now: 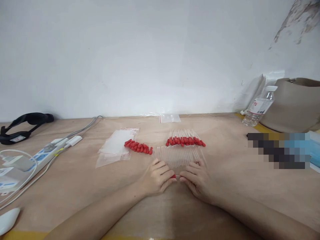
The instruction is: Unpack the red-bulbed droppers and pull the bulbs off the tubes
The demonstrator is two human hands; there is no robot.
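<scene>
In the head view, my left hand [158, 177] pinches a red rubber dropper bulb [173, 176]. My right hand [196, 180] has its fingers closed on a thin clear dropper tube [177, 176], whose short visible part reaches the bulb. How far the tube sits inside the bulb is hidden. Just beyond both hands lies a row of bare clear tubes [178, 156]. Behind them, droppers with red bulbs [185, 141] lie side by side, tubes pointing toward the wall. A cluster of loose red bulbs [138, 147] rests to the left.
Clear zip bags [113, 143] are stacked at left, and another bag [170, 118] lies by the wall. Far left are a power strip [41, 158] with cables, a black strap-like device [27, 125] and a white mouse-like object [8, 220]. A bottle [260, 106] leans against a beige container [292, 106].
</scene>
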